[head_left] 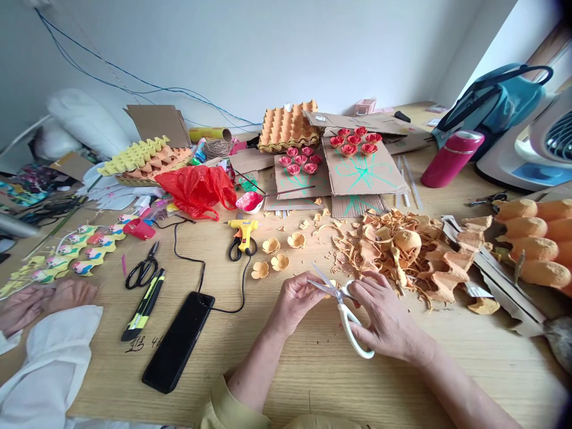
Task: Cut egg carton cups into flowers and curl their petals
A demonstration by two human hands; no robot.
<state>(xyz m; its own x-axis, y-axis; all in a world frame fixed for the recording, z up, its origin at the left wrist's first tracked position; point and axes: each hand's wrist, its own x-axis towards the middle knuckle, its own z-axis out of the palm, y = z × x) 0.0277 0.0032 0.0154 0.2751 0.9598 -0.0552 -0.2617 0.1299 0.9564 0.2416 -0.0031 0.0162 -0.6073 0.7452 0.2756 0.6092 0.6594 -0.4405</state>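
Down and right of the glue gun, I see my left hand pinching a small orange carton piece, which is mostly hidden. Farther right of the gun, my right hand grips the scissors by their white handles, with the blades parted at that piece.

Soft, even daylight, brightest far right of the scissors, leaves only faint shadows under them; focus is crisp near them, while far from them the edges bend, smear and darken at the right corners.
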